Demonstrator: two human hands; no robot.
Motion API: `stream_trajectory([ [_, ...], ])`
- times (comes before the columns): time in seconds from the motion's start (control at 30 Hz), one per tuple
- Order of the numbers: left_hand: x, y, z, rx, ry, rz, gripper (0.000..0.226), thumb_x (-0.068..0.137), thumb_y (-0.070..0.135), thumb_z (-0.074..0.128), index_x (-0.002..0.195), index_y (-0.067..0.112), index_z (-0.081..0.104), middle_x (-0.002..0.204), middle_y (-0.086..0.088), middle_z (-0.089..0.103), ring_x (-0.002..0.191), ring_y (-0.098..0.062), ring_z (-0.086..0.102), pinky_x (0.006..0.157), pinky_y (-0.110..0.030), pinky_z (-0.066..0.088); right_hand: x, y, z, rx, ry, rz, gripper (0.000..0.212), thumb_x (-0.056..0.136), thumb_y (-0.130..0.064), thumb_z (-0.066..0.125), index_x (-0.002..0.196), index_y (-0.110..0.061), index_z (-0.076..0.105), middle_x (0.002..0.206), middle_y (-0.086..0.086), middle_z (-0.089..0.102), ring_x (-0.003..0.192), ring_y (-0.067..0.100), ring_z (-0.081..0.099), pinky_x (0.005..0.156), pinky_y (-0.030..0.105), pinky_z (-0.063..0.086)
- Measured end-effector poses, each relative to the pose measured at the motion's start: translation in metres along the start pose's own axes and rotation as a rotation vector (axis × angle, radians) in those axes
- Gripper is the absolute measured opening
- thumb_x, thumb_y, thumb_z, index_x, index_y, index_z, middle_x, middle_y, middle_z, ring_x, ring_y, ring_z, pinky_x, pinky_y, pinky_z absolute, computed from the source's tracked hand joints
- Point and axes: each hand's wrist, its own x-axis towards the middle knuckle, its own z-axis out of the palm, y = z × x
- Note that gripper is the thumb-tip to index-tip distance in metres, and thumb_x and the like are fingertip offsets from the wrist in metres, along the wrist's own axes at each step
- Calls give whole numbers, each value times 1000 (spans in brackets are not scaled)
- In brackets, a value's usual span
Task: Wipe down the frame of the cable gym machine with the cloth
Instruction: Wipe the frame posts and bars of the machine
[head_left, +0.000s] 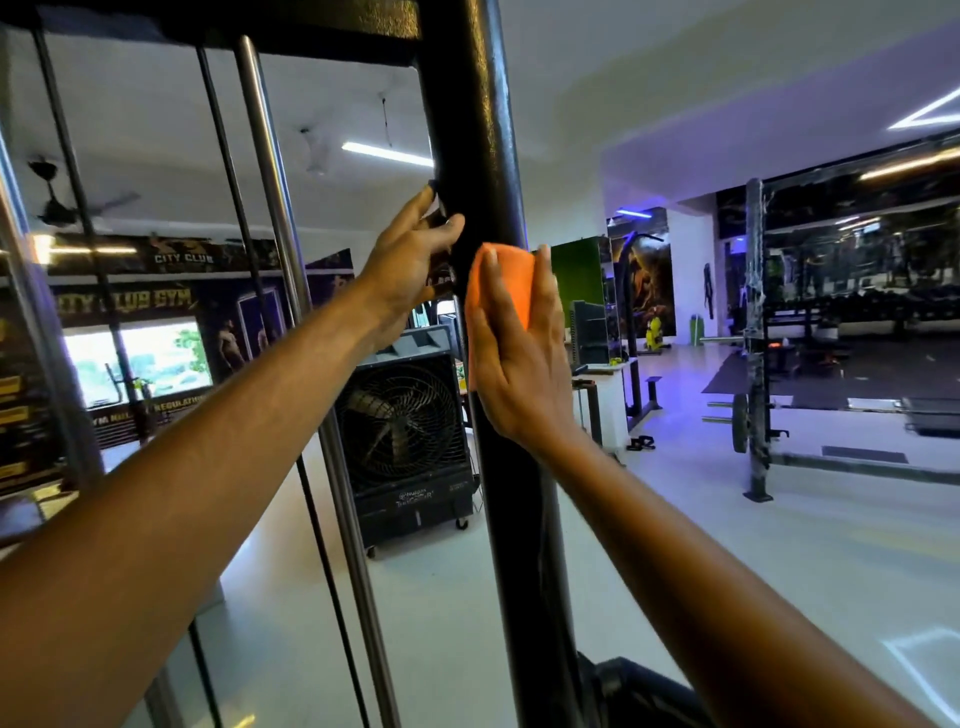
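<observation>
While the right hand (519, 358) presses the orange cloth (504, 283) flat against the black upright (480, 156) of the frame, its fingers lie straight and spread over the fabric, palm bearing on the post rather than clutching; the cloth sits about mid-height on the post, folded into a pad between palm and metal. To its left the left hand (410, 260) rests on the inner edge of the same upright, thumb and fingers lightly bent around something small and pale that I cannot make out; whether it grips the post itself is unclear.

To wipe well from here, I judge the pad should stay flat with even pressure and travel in long vertical strokes; the post's rounded face will want the fingers wrapping slightly so the sides are covered, not just the front. The left hand serves best as a steadying brace, kept out of the cloth's path.

Beyond the post stand a chrome guide rod (270, 171) and thin dark cables (223, 171); behind them a large black fan (405, 421) on the pale floor.
</observation>
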Motion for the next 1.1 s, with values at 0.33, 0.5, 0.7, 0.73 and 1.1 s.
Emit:
stream_trajectory([
  [0.33, -18, -32, 9, -75, 4, -50, 60, 112, 27, 57, 166, 38, 34, 152, 10, 61, 129, -11, 66, 101, -41, 59, -138, 39, 18, -122, -50, 19, 69, 114, -30, 55, 174, -29, 21, 183, 4, -7, 169, 33, -2, 128, 63, 30],
  [0.5, -29, -36, 12, -79, -6, -63, 60, 113, 28, 55, 167, 40, 32, 157, 11, 57, 133, -10, 63, 88, -33, 58, -76, 23, 11, -76, -65, 27, 65, 116, -41, 45, 174, -38, 16, 182, -2, -13, 169, 34, 2, 124, 66, 36],
  [0.7, -31, -40, 9, -72, -8, -56, 60, 112, 33, 56, 166, 42, 32, 156, 13, 58, 133, -10, 63, 98, -40, 60, -43, 18, 12, -75, -4, -10, 63, 117, -41, 43, 174, -32, 18, 183, 0, -8, 168, 32, 7, 126, 61, 36],
  [0.73, -33, -44, 11, -80, -6, -58, 61, 111, 32, 58, 166, 42, 33, 156, 13, 58, 136, -11, 61, 104, -45, 57, -67, 24, 14, -79, -10, 7, 64, 117, -39, 44, 174, -30, 18, 183, -1, -8, 169, 31, 6, 127, 59, 35],
  [1.1, -69, -77, 28, -95, -28, -105, 48, 109, 35, 62, 154, 44, 50, 148, 13, 63, 135, -12, 63, 110, -51, 54, -84, 26, 11, -15, -58, 61, 65, 115, -49, 40, 174, -30, 21, 182, 1, -8, 165, 35, 14, 112, 64, 50],
])
